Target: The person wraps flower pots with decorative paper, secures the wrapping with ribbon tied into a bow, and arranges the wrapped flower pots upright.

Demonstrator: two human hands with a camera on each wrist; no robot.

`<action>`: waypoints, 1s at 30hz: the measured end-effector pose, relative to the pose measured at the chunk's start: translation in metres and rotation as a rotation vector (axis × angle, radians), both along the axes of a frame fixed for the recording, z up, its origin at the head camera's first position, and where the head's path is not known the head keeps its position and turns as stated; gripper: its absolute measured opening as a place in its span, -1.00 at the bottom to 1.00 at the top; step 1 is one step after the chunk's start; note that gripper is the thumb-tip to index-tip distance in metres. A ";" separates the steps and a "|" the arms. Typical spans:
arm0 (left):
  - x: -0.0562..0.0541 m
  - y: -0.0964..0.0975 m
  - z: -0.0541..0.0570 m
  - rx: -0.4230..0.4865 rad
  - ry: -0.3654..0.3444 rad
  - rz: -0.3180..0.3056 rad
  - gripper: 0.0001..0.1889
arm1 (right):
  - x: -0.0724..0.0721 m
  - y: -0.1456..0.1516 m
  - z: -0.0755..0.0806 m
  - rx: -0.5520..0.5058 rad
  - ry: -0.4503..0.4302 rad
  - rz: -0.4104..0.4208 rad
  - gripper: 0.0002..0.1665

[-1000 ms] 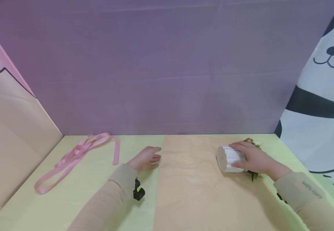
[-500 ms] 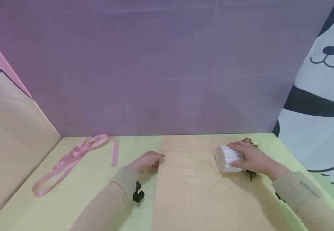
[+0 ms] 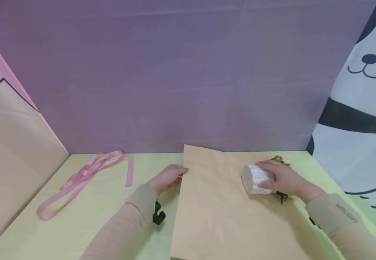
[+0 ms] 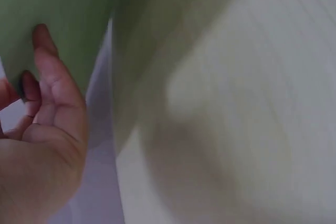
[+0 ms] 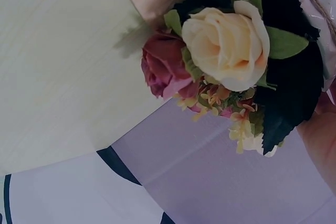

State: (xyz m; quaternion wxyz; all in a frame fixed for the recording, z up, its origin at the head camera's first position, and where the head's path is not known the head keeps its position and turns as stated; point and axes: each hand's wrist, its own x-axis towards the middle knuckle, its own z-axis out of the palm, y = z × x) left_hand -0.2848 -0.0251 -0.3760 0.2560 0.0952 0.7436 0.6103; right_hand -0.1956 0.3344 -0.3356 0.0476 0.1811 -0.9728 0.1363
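In the head view my left hand [image 3: 168, 177] pinches the raised left edge of a sheet of brown paper [image 3: 214, 213]. The left wrist view shows the fingers [image 4: 55, 80] of that hand against the paper's greenish underside [image 4: 58, 3]; the thumb is mostly hidden. My right hand [image 3: 285, 177] grips a white ribbed pot [image 3: 262, 178] lying on its side on the paper. From the pot's right end come artificial flowers, seen in the right wrist view as a cream rose [image 5: 228, 45], a dark pink rose [image 5: 165, 64] and dark green leaves [image 5: 294, 87].
A loosely looped pink ribbon [image 3: 90, 169] lies on the left of the pale yellow-green table [image 3: 109, 227]. A purple wall [image 3: 188, 79] stands behind it. A printed panda panel [image 3: 353, 155] is at the right, a pinkish panel [image 3: 9, 155] at the left.
My left hand has reached the paper's left edge, taken hold and lifted it a little; its far left corner now rises off the table. The right hand and pot have stayed nearly still.
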 end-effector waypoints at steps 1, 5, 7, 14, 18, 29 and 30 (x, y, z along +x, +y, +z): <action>0.000 0.002 0.003 0.021 0.000 0.004 -0.71 | 0.000 0.000 0.000 0.000 0.001 0.001 -0.19; 0.000 0.012 0.017 0.113 0.004 0.008 -0.70 | -0.001 0.000 -0.001 -0.005 0.005 0.006 -0.19; 0.001 0.018 0.024 0.165 0.016 0.007 -0.80 | -0.002 0.000 -0.003 -0.008 0.010 0.008 -0.18; 0.003 0.045 0.042 0.345 0.076 0.014 -0.64 | -0.003 0.000 -0.005 -0.010 0.028 0.016 -0.18; 0.005 0.069 0.050 0.435 0.080 0.002 -0.62 | -0.003 0.000 -0.005 -0.014 0.034 0.013 -0.19; 0.027 0.137 0.063 0.591 0.001 -0.076 -0.79 | -0.005 -0.004 -0.011 -0.043 0.022 0.000 -0.18; 0.028 0.141 0.062 0.581 -0.007 -0.063 -0.81 | -0.005 -0.004 -0.012 -0.043 0.026 0.001 -0.18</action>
